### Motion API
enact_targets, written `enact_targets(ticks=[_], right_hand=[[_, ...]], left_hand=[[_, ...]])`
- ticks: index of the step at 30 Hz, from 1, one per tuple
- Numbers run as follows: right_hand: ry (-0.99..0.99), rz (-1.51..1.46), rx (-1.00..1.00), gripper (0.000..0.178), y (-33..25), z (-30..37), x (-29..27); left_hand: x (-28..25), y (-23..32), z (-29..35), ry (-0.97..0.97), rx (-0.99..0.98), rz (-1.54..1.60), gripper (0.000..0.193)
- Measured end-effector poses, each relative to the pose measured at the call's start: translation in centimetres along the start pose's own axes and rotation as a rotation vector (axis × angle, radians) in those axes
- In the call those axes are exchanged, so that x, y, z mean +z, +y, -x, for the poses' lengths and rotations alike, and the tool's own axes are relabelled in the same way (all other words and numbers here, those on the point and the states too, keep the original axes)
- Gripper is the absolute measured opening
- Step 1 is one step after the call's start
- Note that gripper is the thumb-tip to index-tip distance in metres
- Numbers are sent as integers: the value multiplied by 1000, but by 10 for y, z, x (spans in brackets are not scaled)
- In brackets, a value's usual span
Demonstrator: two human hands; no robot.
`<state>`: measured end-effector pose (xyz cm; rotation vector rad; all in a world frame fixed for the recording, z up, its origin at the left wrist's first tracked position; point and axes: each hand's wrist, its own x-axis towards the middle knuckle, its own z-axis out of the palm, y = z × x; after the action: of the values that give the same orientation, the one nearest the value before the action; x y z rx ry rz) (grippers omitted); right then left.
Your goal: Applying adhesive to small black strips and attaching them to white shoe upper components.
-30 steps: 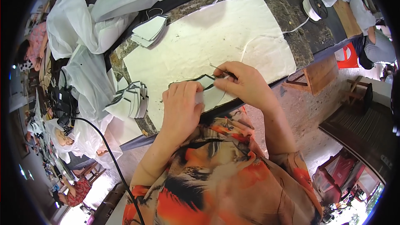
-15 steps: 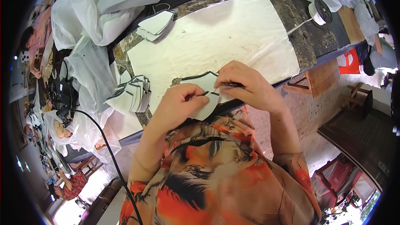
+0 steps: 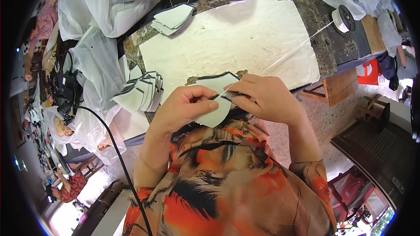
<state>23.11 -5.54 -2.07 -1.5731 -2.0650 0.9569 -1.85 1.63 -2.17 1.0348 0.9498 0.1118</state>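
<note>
A white curved piece (image 3: 215,114) with a dark edge is pinched between the thumb and fingers of my left hand (image 3: 186,106), close in front of my body. Closed at the piece's upper right edge is my right hand (image 3: 262,97), pinching the end of a narrow white tape (image 3: 291,53). That tape runs taut across to a spool (image 3: 342,19) with a black flange at the back right. Something thin and dark shows under my right fingers, too covered to name. Just beyond my hands lies another white piece (image 3: 214,80) with a black border.
A large off-white sheet (image 3: 227,39) covers the worktop. Stacks of dark-edged white pieces lie at its left (image 3: 142,91) and back left (image 3: 173,19). Translucent plastic sheeting (image 3: 94,57) drapes the left and far edges. A black cable (image 3: 109,142) passes at my left; people are farther off.
My right hand has come down to the held piece. The tape now stretches from it to the spool; before, it lay slack near the spool. The view has shifted slightly.
</note>
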Motion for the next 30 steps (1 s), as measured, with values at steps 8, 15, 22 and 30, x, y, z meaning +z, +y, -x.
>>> enact_targets(ticks=[8, 15, 22, 30], right_hand=[[39, -91, -20, 29, -6, -2, 0], [105, -128, -141, 26, -1, -3, 12], [147, -171, -125, 24, 2, -5, 17], [66, -475, 49, 20, -6, -9, 14]], left_hand=[[5, -1, 1, 12, -21, 25, 22], [14, 5, 3, -27, -59, 68, 20], [11, 0, 0, -26, -40, 59, 19], [13, -5, 5, 15, 101, 156, 23]])
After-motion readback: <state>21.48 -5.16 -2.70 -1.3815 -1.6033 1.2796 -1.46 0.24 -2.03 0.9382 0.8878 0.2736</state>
